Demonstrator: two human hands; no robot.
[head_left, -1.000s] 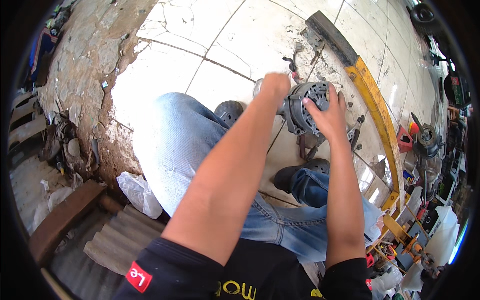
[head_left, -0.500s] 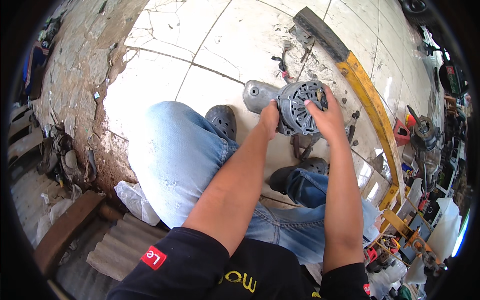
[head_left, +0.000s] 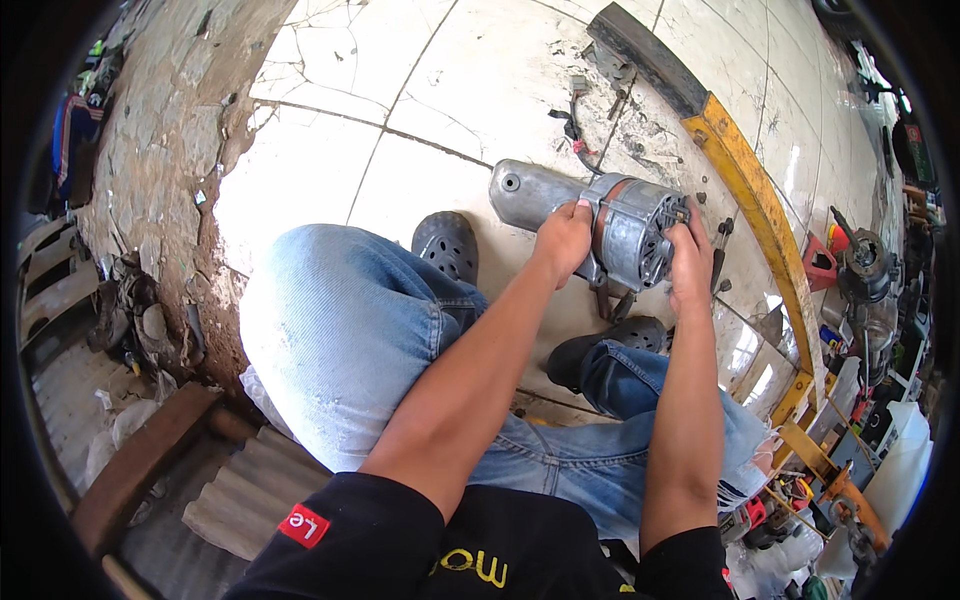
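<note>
Between my two hands is a grey metal alternator (head_left: 632, 228) with a slotted end cover and a reddish-brown band round its body. My left hand (head_left: 566, 240) grips its left side, thumb along the casing. Closed on the slotted right end is my right hand (head_left: 689, 258), its far fingers partly hidden behind the casing. Just left of the alternator lies a rounded grey metal cylinder (head_left: 535, 195) with a small round hole near its end. Whether the two pieces touch cannot be made out.
A yellow and black metal bar (head_left: 740, 160) curves along the right. A short wire with a connector (head_left: 574, 125) lies on the tiles beyond. My dark clogs (head_left: 446, 246) flank the alternator. Tools and parts crowd the right rim, with a red funnel-like piece (head_left: 820, 264) among them.
The alternator has turned so its slotted end faces more to the right, and its banded side now shows. Both hands have shifted slightly right with it.
</note>
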